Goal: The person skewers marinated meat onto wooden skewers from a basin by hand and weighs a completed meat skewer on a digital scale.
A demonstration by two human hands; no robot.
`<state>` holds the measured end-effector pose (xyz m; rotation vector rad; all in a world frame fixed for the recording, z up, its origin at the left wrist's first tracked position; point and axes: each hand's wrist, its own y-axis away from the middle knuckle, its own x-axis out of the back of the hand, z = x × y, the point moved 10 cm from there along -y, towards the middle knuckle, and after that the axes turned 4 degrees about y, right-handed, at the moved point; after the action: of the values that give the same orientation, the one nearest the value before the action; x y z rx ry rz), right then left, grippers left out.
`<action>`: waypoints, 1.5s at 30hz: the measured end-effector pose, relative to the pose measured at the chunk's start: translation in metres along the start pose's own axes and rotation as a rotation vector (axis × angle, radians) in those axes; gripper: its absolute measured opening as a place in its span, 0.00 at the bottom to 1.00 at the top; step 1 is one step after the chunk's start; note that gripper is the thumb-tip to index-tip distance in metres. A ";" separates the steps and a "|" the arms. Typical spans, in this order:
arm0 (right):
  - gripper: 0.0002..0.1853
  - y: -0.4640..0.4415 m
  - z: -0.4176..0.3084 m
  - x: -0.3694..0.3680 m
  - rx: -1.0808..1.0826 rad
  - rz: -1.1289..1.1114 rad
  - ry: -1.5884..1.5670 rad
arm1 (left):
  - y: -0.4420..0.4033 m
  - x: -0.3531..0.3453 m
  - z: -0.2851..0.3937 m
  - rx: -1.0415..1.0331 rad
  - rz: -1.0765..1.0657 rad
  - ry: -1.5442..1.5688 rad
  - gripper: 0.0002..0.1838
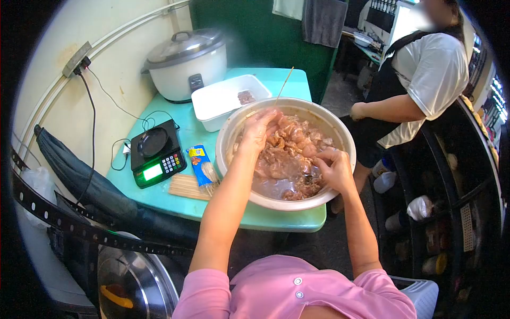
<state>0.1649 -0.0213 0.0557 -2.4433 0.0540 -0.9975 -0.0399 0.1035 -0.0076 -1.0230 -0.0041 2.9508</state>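
A large pale basin [234,183] full of raw, marinated meat pieces [289,141] stands in front of me, over the table's right side. My left hand [258,127] is inside its left part, fingers closed round a thin bamboo skewer [287,82] whose upper end sticks up past the rim. Meat lies against those fingers; how much of it is on the stick is hidden. At the basin's right side my right hand [336,167] is closed, thumb and fingertips pinched on a piece of meat. Cloudy liquid pools near the front of the basin.
Behind the basin, a white tray [212,103] holds a little meat on the turquoise table [295,80]. Left are a lit scale [154,154], a skewer packet [201,165] and loose skewers [186,187]. A rice cooker [186,64] stands behind; a person [425,74] stands right, beside dark shelves [425,196].
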 end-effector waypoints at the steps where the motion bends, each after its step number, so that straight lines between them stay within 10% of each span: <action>1: 0.07 0.000 0.000 0.000 -0.002 0.009 -0.017 | -0.001 0.001 0.001 -0.016 -0.003 -0.010 0.11; 45: 0.06 0.000 0.004 0.003 -0.073 0.009 -0.050 | 0.007 0.001 0.011 -0.006 0.006 -0.147 0.10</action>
<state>0.1696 -0.0208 0.0552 -2.5307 0.0860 -0.9454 -0.0477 0.0968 0.0002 -0.8057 -0.0116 3.0255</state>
